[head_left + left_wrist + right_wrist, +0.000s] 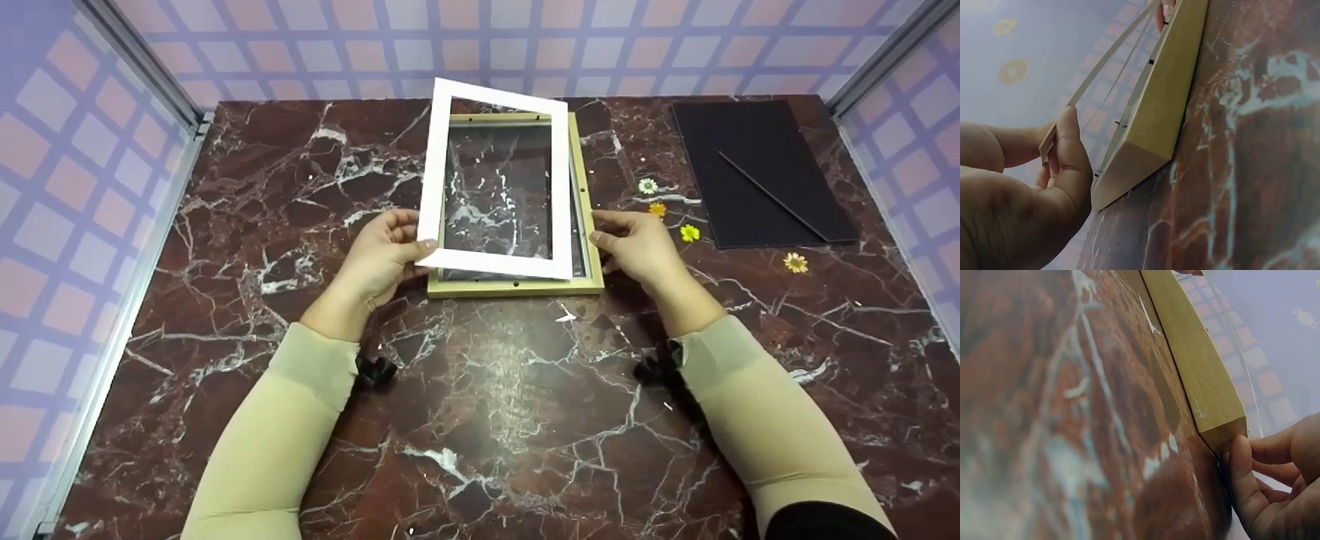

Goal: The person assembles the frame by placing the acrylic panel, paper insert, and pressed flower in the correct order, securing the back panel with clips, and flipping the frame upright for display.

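Note:
My left hand (382, 255) pinches the lower left corner of a white rectangular mat (491, 262) between thumb and fingers. The mat is tilted over a gold picture frame (517, 289) that lies on the table, with a clear pane (499, 195) inside it. In the left wrist view, a gap shows between the mat (1098, 64) and the frame (1154, 112). My right hand (637, 244) holds the frame's right side by thumb and fingers. In the right wrist view, its fingertips (1239, 453) touch the frame (1224, 433) near a corner.
A black backing board (750, 165) lies at the right with a thin dark stick (772, 196) on it. Small flowers, white (647, 186), orange (657, 210), yellow (690, 233) and pale orange (796, 262), lie nearby. Checkered panels (375, 52) enclose the marbled table (480, 420).

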Tool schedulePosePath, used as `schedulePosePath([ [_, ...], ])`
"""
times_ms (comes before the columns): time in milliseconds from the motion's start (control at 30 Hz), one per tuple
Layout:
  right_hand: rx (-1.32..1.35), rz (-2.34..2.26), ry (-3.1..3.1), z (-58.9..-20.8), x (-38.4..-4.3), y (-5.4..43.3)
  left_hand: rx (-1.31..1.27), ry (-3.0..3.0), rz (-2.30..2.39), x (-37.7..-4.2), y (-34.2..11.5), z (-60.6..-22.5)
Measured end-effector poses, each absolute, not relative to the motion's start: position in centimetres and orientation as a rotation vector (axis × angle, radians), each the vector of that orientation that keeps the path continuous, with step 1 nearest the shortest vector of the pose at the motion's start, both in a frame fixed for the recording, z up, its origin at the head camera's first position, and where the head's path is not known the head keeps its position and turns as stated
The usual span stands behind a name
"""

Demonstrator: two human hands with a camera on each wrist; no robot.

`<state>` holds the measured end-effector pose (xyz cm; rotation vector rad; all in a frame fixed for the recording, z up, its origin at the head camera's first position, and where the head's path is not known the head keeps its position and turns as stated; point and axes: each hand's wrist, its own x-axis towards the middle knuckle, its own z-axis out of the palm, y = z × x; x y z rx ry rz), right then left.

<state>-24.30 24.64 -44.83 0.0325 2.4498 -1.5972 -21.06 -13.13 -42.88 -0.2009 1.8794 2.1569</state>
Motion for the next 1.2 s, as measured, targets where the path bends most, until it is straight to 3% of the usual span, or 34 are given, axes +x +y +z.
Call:
schedulePosePath([
  [1200,0.03,-1.59,2.496,-44.8,-24.0,24.7,-0.104,2.156,1.99,-20.6,-11.4,-43.9],
])
